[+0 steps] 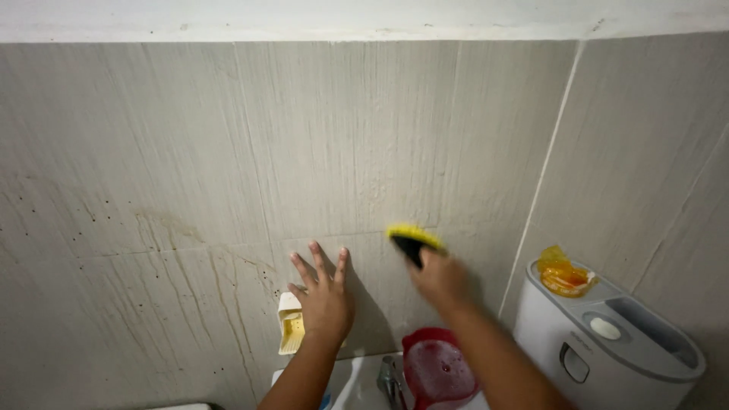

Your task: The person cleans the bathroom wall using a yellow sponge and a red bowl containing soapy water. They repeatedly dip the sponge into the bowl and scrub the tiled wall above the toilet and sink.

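the right hand point(440, 279) holds a scrubbing brush point(414, 241) with yellow bristles and a dark body, its fingers wrapped around the handle end, and presses the bristle side against the tiled wall point(190, 152) just above a horizontal grout line. the left hand point(325, 298) lies flat on the same wall to the left of the brush, fingers spread wide and holding nothing, seemingly as a brace. by the look of it, the step in hand is scrubbing the wall, at the lower middle tile, right of a patch of brownish streaks and dark specks that runs along the left tiles.

just left of the left hand, a cream-coloured holder point(290, 325) with something yellow in it is fixed to the wall. below and between the arms sits a red bucket point(438, 368) holding sudsy water, beside a metal tap point(390, 380). at the right stands a white toilet tank point(607, 342) with a crumpled orange wrapper point(563, 273) on its lid.

as a judgement, the next move calls for firm, even pressure of the bristles on the tile, and a reach leftward across the left hand if the stained streaks are to be covered; the brace would need to shift out of the brush's path.
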